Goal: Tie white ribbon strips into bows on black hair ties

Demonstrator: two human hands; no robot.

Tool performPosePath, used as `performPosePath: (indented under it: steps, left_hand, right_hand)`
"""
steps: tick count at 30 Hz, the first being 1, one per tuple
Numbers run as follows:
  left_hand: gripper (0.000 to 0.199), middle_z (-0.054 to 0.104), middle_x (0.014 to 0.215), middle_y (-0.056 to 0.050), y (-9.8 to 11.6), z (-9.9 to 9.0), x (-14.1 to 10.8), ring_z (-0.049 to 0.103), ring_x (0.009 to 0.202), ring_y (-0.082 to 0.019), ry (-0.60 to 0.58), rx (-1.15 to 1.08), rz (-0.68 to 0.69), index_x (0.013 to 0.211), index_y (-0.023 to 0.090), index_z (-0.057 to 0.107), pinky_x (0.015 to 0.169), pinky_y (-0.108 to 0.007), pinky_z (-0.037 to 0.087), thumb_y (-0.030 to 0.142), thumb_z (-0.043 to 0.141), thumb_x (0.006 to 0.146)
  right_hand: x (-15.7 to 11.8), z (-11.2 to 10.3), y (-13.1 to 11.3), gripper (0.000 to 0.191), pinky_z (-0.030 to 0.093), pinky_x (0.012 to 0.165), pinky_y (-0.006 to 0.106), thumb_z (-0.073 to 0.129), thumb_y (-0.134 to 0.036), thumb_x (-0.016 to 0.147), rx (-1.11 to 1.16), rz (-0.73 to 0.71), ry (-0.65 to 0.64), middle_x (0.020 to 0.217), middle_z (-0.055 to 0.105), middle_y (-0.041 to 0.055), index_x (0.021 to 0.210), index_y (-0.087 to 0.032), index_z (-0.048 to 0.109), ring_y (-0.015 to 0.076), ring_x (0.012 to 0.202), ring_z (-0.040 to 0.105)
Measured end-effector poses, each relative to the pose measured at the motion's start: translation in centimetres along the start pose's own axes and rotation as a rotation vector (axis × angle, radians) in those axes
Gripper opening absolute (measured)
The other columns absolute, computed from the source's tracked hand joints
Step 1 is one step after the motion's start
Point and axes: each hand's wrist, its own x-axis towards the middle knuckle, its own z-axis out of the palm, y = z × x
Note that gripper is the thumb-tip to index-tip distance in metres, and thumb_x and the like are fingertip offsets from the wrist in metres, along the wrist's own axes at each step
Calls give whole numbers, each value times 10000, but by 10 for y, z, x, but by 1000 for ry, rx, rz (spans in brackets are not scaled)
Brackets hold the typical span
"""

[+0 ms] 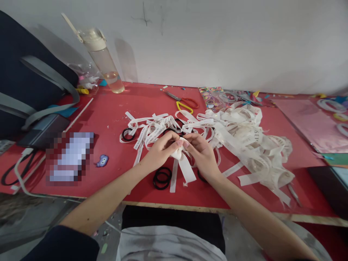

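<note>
White ribbon bunch (pixel 176 153), near the front middle of the bench (pixel 144 96), between both hands, apparently raised off the surface. Looks soft, puckered and gathered at top; a flat, wide tail (pixel 187 170) hangs below it, end cut straight. Fingers cover the upper part, so cannot tell how it is folded or whether anything is inside. Left hand (pixel 168 146): pinching the bunch, thumb and fingertips. Right hand (pixel 201 151): same, from the other side, fingertips nearly meeting the left's.

Around: narrow printed ribbons (pixel 155 131) tangled just behind the hands, black lettering, loops overlapping. Black ring (pixel 123 135) at their left end, more dark rings partly buried. Stacked black rings (pixel 154 179) in front of left hand; another black ring partly hidden by right hand. Big heap of wide, sheer ribbon (pixel 254 146) right of right hand, crowding that side. Scissors (pixel 178 99) behind, red and yellow handles. Clear packet (pixel 213 99) of small colored bits beside them. Pink sheet (pixel 301 123) far right. Left: small purple item (pixel 102 160), pixelated object (pixel 72 157), tilted-looking bottle (pixel 106 67) with some liquid.
</note>
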Motion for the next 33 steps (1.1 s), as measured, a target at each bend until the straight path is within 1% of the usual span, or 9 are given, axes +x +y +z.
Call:
performPosePath:
  steps: [5,10,15,19,22,24,28,30,33]
  left_hand:
    - [283,468,731,43,-7,3,-2,437,633,-91,19,102,27,857,201,474,581,-221,348,465,546,926]
    - [281,457,728,36,-9,4,-2,439,663,-109,29,118,30,868,206,470,612,-234,361,473,496,951]
    - [302,479,740,19,-7,6,-3,448,680,-120,92,203,120,823,202,493,647,-250,371,454,440,980]
    - [324,458,687,28,-7,10,-5,438,632,-117,159,223,124,795,207,484,605,-253,357,474,447,973]
    - [332,479,685,30,-8,14,-8,463,620,-116,192,209,118,808,210,483,590,-254,358,500,450,965]
    - [338,486,680,33,-8,16,-10,473,603,-115,217,191,111,824,211,484,574,-257,355,519,447,960]
    - [333,508,692,28,-9,18,-13,494,612,-115,295,185,141,831,213,486,576,-254,371,511,429,968]
    - [328,523,705,24,-9,17,-13,506,633,-117,313,214,165,822,213,484,594,-253,387,499,429,971]
    - [321,522,690,25,-9,15,-11,500,624,-117,309,276,195,810,213,479,589,-253,380,492,448,965]
  right_hand:
    - [-3,1,-1,181,536,767,280,720,-395,841,-106,-68,25,897,698,15,921,-235,692,152,828,648]
    - [-6,2,-3,165,547,785,297,703,-383,858,-121,-82,2,917,716,19,937,-238,709,161,849,664]
    - [-6,5,-4,237,529,638,265,745,-430,807,-67,-28,29,773,679,6,838,-212,658,138,687,624]
    - [-7,8,-2,317,497,570,250,760,-478,779,-31,-20,61,712,643,0,740,-208,599,128,633,584]
    - [-10,11,-1,322,390,416,231,732,-495,802,10,25,49,668,623,-20,749,-220,573,94,478,477]
    - [-12,14,1,314,354,384,228,719,-487,817,81,42,21,655,613,-34,758,-226,556,82,434,441]
    - [-14,17,3,303,493,570,248,715,-465,827,180,-5,-7,722,633,-26,768,-229,535,116,605,580]
    - [-13,16,4,295,500,616,252,714,-455,830,155,-7,9,748,635,-19,771,-225,539,122,653,589]
    - [-12,14,3,278,479,614,234,719,-453,825,127,13,4,744,611,-18,792,-220,570,112,662,566]
